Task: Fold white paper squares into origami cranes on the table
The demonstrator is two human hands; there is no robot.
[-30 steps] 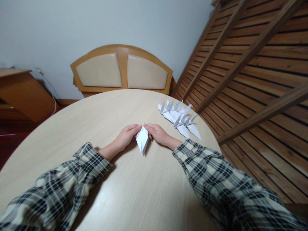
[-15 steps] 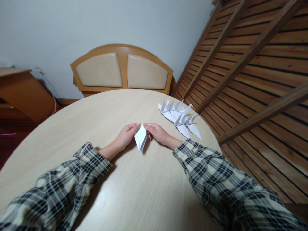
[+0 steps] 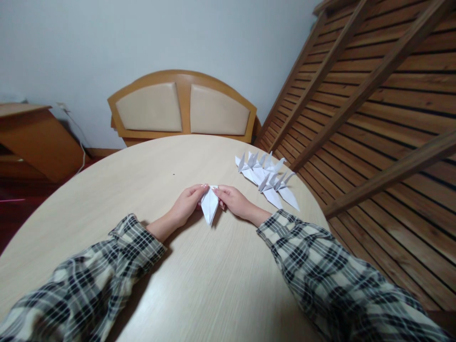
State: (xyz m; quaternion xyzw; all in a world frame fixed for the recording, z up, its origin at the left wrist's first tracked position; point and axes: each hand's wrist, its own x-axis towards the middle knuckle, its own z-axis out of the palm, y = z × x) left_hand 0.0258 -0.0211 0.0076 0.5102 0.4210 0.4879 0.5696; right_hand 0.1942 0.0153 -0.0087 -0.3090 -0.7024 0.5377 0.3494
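Observation:
Between my hands is a piece of folded white paper (image 3: 210,207), a narrow diamond with a crease down its middle and its point toward me. My left hand (image 3: 189,200) pinches its upper left edge, thumb on top. On the other side, my right hand (image 3: 234,199) grips the upper right edge with the thumb over the paper and the fingers curled beneath. The paper is held just over the table or touching it; I cannot tell which. Several finished white paper cranes (image 3: 267,175) stand grouped to the right, beyond my right hand.
The round pale wooden table (image 3: 199,280) spans the foreground. Behind it stands a wooden headboard (image 3: 185,104) with two beige panels. A slatted wooden structure (image 3: 374,114) leans along the right. A brown desk (image 3: 39,140) is at the far left.
The folded paper now lies flatter, its front face turned toward me and its lower tips closer together. My thumbs have shifted slightly apart at its top. The camera view has tilted a little upward.

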